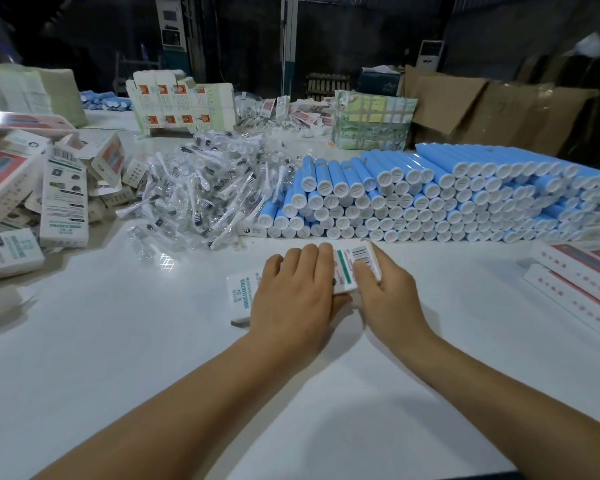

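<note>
A white printed carton (347,268) with a barcode and green lettering lies flat on the white table (118,341), in the middle in front of me. My left hand (293,296) covers its middle, fingers over the top face and thumb at the near edge. Over the carton's right end, my right hand (383,289) has its fingers curled round the end and its thumb pressing on the barcode face. The carton's middle is hidden under my left hand.
A large stack of blue tubes (447,199) with white caps lies behind the carton. A heap of bagged brush heads (205,192) sits to its left. Finished cartons (63,202) pile up at far left, flat cartons (582,282) at right. Cardboard boxes (492,105) stand at the back.
</note>
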Tool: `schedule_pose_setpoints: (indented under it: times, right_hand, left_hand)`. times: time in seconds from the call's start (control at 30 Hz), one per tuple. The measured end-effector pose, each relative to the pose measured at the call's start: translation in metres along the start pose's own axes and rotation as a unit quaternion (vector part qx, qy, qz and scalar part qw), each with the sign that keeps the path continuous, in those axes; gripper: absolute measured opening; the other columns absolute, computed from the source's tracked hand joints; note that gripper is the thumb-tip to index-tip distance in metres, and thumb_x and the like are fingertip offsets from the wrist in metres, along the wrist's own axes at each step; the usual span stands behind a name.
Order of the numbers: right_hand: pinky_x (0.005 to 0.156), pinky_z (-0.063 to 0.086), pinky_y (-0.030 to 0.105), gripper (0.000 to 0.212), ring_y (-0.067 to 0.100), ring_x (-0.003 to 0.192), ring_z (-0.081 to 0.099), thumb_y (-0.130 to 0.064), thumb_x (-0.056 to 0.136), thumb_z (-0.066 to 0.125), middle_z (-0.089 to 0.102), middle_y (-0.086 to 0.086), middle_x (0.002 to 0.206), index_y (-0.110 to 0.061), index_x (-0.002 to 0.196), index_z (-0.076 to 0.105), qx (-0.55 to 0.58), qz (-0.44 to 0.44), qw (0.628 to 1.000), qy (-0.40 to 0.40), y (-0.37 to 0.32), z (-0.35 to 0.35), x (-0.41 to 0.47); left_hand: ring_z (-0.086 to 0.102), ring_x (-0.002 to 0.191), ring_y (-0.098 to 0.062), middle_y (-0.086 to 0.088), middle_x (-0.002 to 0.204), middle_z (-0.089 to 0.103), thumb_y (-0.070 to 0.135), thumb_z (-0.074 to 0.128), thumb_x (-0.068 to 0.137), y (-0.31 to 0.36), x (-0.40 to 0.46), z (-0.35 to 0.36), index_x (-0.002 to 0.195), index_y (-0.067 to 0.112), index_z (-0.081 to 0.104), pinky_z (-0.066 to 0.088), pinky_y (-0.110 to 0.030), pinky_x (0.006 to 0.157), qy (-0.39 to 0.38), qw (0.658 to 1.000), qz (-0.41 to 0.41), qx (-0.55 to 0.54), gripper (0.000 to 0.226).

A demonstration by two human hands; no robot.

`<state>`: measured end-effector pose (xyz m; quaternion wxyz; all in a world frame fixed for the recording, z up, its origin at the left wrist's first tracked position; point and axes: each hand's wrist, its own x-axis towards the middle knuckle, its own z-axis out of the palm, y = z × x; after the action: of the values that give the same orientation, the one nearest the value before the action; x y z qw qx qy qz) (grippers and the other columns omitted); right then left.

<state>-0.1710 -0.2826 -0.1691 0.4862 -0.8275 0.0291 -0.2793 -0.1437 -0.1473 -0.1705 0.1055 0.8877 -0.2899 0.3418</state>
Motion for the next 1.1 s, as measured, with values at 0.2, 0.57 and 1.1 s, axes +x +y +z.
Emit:
schedule_pose_setpoints:
  times: [0.2, 0.57, 1.1]
  right_hand:
    - [0.087, 0.051, 0.031, 0.044, 0.016, 0.102, 0.062, -0.023, 0.100, 0.042, 0.064, 0.004, 0.116, -0.007, 0.141, 0.042, -0.112, -0.055, 0.992, -0.003, 0.000, -0.002, -0.002]
    - [0.071, 0.057, 0.032, 0.026, 0.026, 0.100, 0.068, -0.014, 0.098, 0.047, 0.070, 0.014, 0.108, -0.009, 0.119, 0.061, 0.343, 0.187, 0.919, -0.052, -0.002, -0.010, 0.005]
    - [0.062, 0.056, 0.026, 0.032, 0.011, 0.084, 0.071, -0.014, 0.100, 0.040, 0.074, -0.009, 0.087, -0.021, 0.125, 0.060, 0.272, 0.131, 0.953, 0.021, 0.006, -0.003, -0.001]
  left_hand:
    - [0.057, 0.086, -0.029, -0.010, 0.102, 0.061, 0.050, 0.058, 0.085, 0.000, -0.001, -0.002, 0.120, -0.001, 0.057, 0.048, -0.041, 0.074, -0.004, 1.000, 0.012, 0.013, 0.062]
    - [0.059, 0.083, -0.029, -0.010, 0.100, 0.063, 0.053, 0.049, 0.086, -0.007, -0.001, -0.002, 0.118, 0.000, 0.059, 0.048, -0.040, 0.071, 0.012, 1.000, 0.017, 0.007, 0.062]
    - [0.060, 0.086, -0.032, -0.013, 0.103, 0.064, 0.048, 0.060, 0.080, -0.004, -0.002, -0.007, 0.118, -0.003, 0.059, 0.049, -0.039, 0.071, -0.005, 0.999, 0.051, 0.009, 0.063]
